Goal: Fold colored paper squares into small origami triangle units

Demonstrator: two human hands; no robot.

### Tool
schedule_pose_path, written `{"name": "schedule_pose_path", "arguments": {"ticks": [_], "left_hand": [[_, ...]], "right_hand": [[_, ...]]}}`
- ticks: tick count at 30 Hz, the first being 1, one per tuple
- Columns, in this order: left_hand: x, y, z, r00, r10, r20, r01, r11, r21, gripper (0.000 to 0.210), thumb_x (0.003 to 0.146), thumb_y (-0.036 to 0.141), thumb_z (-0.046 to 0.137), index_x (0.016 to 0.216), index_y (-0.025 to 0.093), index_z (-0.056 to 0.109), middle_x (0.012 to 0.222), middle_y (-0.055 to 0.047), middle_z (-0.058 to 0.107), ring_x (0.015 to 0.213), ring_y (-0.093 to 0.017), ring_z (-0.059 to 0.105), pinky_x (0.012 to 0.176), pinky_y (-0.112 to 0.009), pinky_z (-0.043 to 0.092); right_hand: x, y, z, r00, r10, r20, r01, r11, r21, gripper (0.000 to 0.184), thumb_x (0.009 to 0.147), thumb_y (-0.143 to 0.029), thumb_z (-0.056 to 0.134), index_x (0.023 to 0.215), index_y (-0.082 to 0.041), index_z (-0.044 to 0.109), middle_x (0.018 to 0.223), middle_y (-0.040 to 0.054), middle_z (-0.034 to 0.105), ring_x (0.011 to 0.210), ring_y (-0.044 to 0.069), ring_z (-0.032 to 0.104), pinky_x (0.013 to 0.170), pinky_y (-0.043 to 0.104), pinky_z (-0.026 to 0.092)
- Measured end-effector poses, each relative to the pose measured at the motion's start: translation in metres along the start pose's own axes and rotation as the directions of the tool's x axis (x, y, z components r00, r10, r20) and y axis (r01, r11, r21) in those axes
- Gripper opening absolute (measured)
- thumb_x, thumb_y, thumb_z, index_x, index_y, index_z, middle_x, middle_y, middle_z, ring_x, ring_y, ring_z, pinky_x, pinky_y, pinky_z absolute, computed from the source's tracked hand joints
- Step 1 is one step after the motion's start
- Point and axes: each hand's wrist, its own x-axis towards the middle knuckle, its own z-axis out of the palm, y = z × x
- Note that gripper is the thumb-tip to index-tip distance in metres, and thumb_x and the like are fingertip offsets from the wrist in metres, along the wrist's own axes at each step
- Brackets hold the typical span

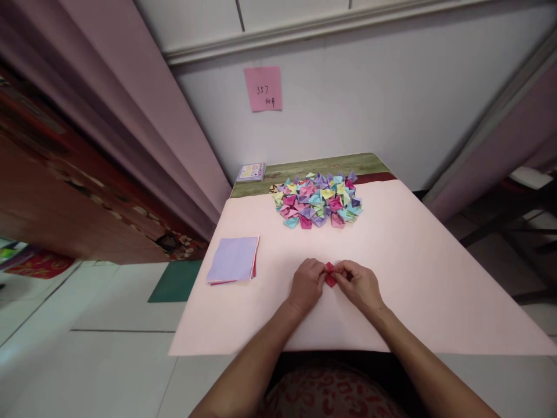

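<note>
A small folded red origami paper is pinched between both hands, low over the front part of the pink-covered table. My left hand grips its left side with closed fingers. On the right side, my right hand holds it between thumb and fingers. The fingertips partly cover the paper, so its exact fold is hard to make out. Beyond the hands lies a pile of folded paper pieces in pink, purple, blue, yellow and green. To the left rests a stack of square paper sheets, lavender on top.
At the table's far left corner sits a small pack with a printed cover. A pink note with handwriting is stuck to the white wall behind. Pink curtains hang at the left; a green mat lies on the tiled floor.
</note>
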Motion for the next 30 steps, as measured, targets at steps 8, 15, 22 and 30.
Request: {"name": "schedule_pose_path", "arguments": {"ticks": [8,15,22,30], "left_hand": [[-0.004,0.003,-0.002,1.0,0.026,-0.009,-0.026,1.0,0.016,0.014,0.092,0.018,0.051,0.091,0.02,0.064,0.087,-0.005,0.065,0.087,-0.02,0.057,0.079,-0.033,0.044],[0.004,0.01,-0.009,0.983,-0.18,0.023,0.18,0.984,-0.014,0.006,0.082,0.016,0.062,0.08,0.021,0.06,0.077,0.0,0.063,0.073,-0.017,0.056,0.066,-0.028,0.04],[0.011,0.007,-0.012,0.985,-0.139,0.104,0.127,0.986,0.109,0.012,0.086,0.017,0.058,0.076,0.019,0.064,0.084,-0.003,0.062,0.084,-0.018,0.056,0.076,-0.029,0.043],[0.003,0.002,-0.029,0.967,0.059,0.248,-0.072,0.997,0.041,0.015,0.082,0.018,0.062,0.093,0.021,0.072,0.086,-0.005,0.063,0.087,-0.019,0.056,0.077,-0.029,0.044]], "right_hand": [[-0.002,0.002,-0.002,0.998,-0.065,-0.005,0.065,0.998,0.007,0.019,0.086,-0.034,0.058,0.091,-0.028,0.075,0.089,0.0022,0.075,0.071,0.019,0.065,0.064,0.03,0.047],[0.008,-0.007,-0.004,0.995,0.093,0.035,-0.093,0.996,-0.007,0.011,0.08,-0.035,0.062,0.08,-0.026,0.07,0.068,-0.0017,0.069,0.06,0.016,0.061,0.055,0.026,0.041],[0.01,-0.012,-0.009,0.997,-0.023,0.079,0.034,0.989,-0.145,0.014,0.082,-0.029,0.058,0.077,-0.024,0.07,0.076,0.0009,0.068,0.068,0.017,0.06,0.064,0.028,0.042],[0.013,0.0,-0.034,0.924,-0.152,0.351,0.121,0.987,0.109,0.027,0.076,-0.02,0.057,0.097,-0.022,0.074,0.088,0.0033,0.069,0.07,0.016,0.061,0.065,0.027,0.046]]}}
